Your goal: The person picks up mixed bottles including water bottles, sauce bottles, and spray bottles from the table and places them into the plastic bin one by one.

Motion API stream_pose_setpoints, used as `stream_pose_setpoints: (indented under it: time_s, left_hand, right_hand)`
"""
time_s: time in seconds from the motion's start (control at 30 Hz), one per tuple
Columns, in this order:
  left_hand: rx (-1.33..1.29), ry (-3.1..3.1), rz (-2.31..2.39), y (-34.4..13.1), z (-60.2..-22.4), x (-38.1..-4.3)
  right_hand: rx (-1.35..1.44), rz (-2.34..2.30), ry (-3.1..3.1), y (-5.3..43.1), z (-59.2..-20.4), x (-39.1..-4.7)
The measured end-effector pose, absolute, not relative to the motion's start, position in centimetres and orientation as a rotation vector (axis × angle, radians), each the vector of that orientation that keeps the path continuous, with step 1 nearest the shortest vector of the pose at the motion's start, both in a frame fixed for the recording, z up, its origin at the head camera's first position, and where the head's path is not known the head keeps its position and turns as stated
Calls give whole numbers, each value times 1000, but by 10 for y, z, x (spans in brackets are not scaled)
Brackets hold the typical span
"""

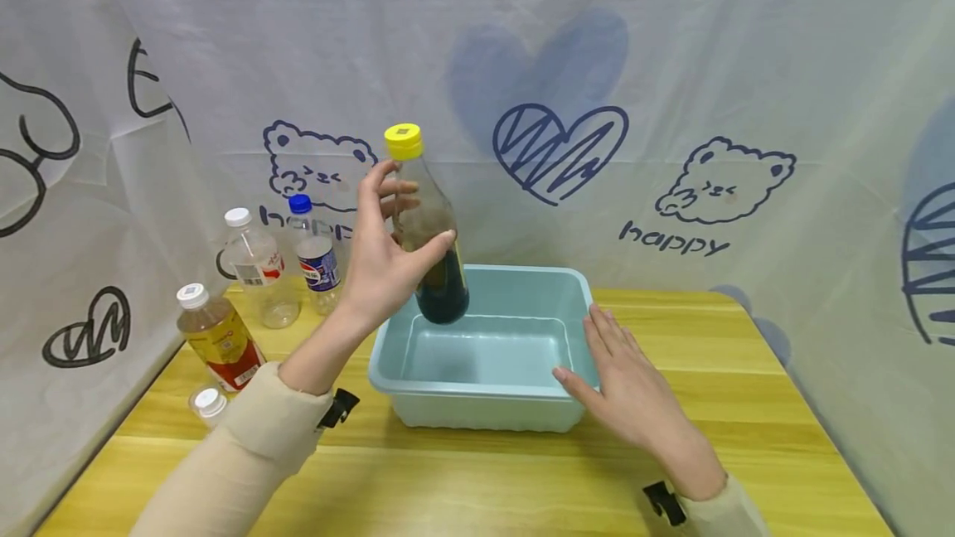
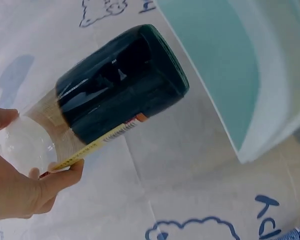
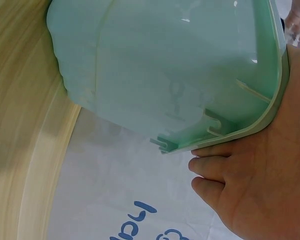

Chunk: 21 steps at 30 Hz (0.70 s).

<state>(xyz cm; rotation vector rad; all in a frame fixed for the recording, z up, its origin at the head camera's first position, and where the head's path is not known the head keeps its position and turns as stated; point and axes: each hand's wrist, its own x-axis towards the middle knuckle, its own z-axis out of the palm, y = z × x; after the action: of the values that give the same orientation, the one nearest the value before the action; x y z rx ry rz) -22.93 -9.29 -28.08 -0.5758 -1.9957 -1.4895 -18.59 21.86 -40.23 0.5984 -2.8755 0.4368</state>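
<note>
Bottle (image 1: 438, 214) with a yellow cap (image 1: 404, 142) is raised clear of the blue bin (image 1: 485, 411), cap up, slightly tilted; fingers and thumb of the left hand (image 1: 384, 262) clamp it. Right hand (image 1: 632, 388) touches the bin, fingers straight and nearly together.

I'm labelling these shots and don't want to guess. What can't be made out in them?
Head view: the lower part of the small bottle, hidden by the left sleeve.
Head view: fine print on the yellow-and-red label, too small to read.
Left wrist view: the front of the dark bottle's label, hidden by the bottle's own curve.
Right wrist view: part of the tub, cut off by the top edge.
</note>
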Motion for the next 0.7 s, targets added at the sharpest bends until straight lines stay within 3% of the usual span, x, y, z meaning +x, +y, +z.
stream_pose_setpoints:
  time_s: [0.7]
  left_hand:
    - [-1125,-2208,-1519,-38,-278,-276]
  right_hand:
    - [590,443,-2890,219,-404,-189]
